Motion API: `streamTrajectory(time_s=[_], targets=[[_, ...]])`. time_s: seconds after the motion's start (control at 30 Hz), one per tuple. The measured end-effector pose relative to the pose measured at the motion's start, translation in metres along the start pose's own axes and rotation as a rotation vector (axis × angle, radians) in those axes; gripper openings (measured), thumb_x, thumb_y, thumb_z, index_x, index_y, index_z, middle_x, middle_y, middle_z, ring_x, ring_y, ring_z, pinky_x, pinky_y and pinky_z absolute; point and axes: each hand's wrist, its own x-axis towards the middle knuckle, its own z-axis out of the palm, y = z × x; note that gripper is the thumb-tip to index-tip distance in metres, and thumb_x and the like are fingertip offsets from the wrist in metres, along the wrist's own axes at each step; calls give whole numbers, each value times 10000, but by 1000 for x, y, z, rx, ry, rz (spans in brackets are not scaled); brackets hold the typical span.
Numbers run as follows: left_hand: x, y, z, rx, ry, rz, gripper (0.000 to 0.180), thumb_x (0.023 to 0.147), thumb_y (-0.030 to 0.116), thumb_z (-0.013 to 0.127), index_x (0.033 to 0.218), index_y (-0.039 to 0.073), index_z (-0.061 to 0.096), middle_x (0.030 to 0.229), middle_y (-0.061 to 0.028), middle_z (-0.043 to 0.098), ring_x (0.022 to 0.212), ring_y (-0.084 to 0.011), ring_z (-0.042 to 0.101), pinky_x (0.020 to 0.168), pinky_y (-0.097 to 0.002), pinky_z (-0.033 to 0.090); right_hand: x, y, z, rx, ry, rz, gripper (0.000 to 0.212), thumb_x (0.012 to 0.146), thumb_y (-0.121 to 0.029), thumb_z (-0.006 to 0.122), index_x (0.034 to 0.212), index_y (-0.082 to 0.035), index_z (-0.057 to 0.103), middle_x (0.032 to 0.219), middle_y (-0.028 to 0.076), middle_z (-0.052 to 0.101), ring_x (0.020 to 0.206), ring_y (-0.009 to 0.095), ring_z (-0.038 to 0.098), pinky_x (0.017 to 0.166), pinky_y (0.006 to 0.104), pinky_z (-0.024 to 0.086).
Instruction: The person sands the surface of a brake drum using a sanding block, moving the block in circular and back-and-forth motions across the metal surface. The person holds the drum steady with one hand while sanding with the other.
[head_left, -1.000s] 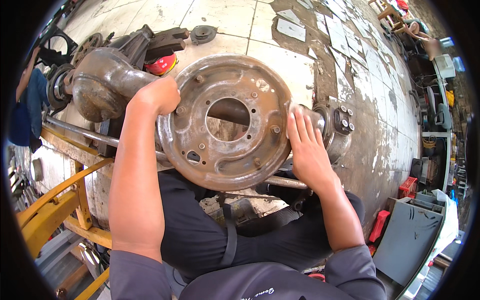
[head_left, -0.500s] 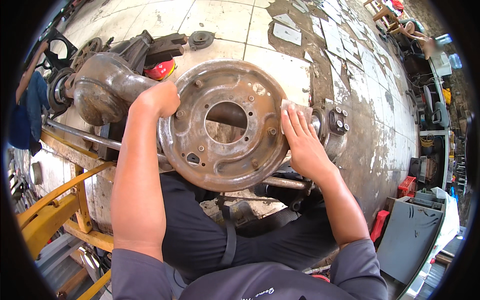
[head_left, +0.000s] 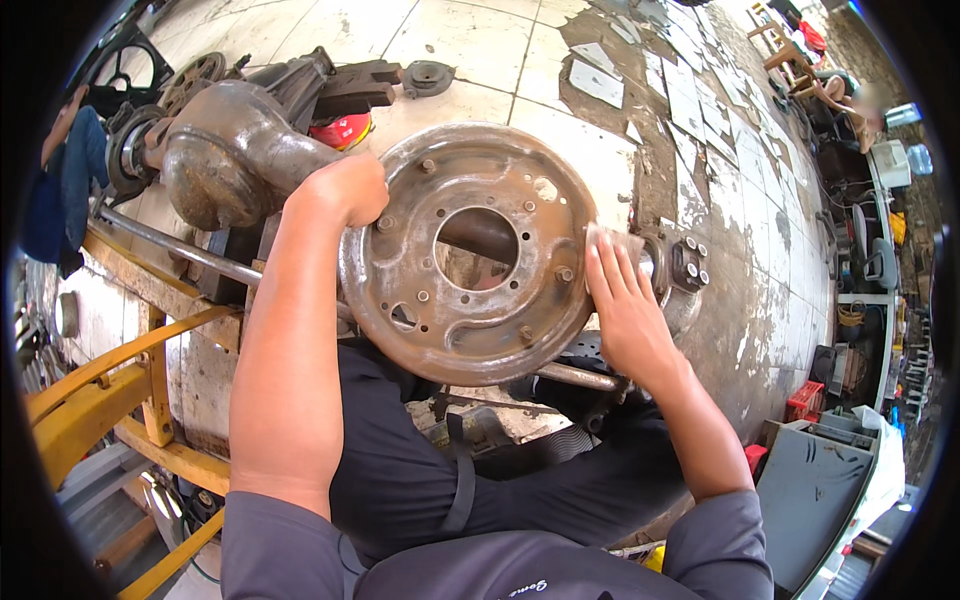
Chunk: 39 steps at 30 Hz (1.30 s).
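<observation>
A round, rust-brown brake backing plate (head_left: 395, 262) stands tilted in front of me, with a big centre hole, bolts and smaller holes. My left hand (head_left: 352, 190) is closed around its upper left rim; the fingertips are hidden behind the edge. At the right rim, my right hand (head_left: 630, 315) presses a worn, brownish piece of sandpaper (head_left: 628, 243) against the edge with straight fingers. Its thumb is out of sight. Behind the plate lies a rusty axle housing (head_left: 215, 150), its flanged end (head_left: 690, 265) showing beyond my right hand.
A yellow metal frame (head_left: 100, 400) and a long rod (head_left: 185, 255) are at left. A red package (head_left: 342, 132) and a round metal part (head_left: 428, 78) lie on the tiles behind. Broken tiles (head_left: 597, 82) cover the far floor. A grey cabinet (head_left: 815, 490) stands at right. Other people are partly visible.
The whole view has shifted, so the plate appears farther right. My right hand and the sandpaper have slid slightly down along the rim. My left hand keeps its hold.
</observation>
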Motion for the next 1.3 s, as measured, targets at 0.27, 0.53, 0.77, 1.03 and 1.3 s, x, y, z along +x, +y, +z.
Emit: streamTrajectory(time_s=[0.27,0.53,0.77,1.03,1.3], targets=[[-1,7,-9,-37,-51,-24,377,1040,236,504,1202,-98,574,1271,-322,620,1233,-441,581,1046,-480,451,29,13,2,115,77,30,756,867,52,447,1592,0,237,1655,227,246,1518,427,260,1197,588,262],[-6,8,-10,-70,-82,-101,377,1039,238,505,1209,-93,569,1282,-314,617,1237,-436,581,1045,-469,457,-10,4,-6,74,-153,27,767,863,53,444,1597,-11,232,1661,210,243,1516,425,266,1194,594,269],[14,-7,9,181,1,82,297,971,177,543,1132,-54,636,1182,-270,663,1137,-402,635,972,-457,497,35,16,-4,85,5,10,716,903,22,429,1592,-6,238,1659,211,244,1515,424,268,1191,592,273],[-7,9,-7,-429,120,-153,273,949,155,564,1025,-64,709,1077,-288,703,1052,-424,681,901,-473,532,20,8,-7,72,-70,42,780,864,43,472,1601,-18,222,1670,213,215,1526,431,239,1191,590,281],[-1,3,9,-457,146,-132,288,968,184,572,966,-64,718,1024,-288,713,993,-401,703,856,-469,548,31,8,-8,89,-68,3,849,818,84,509,1606,-32,218,1669,212,210,1531,421,225,1211,550,271]])
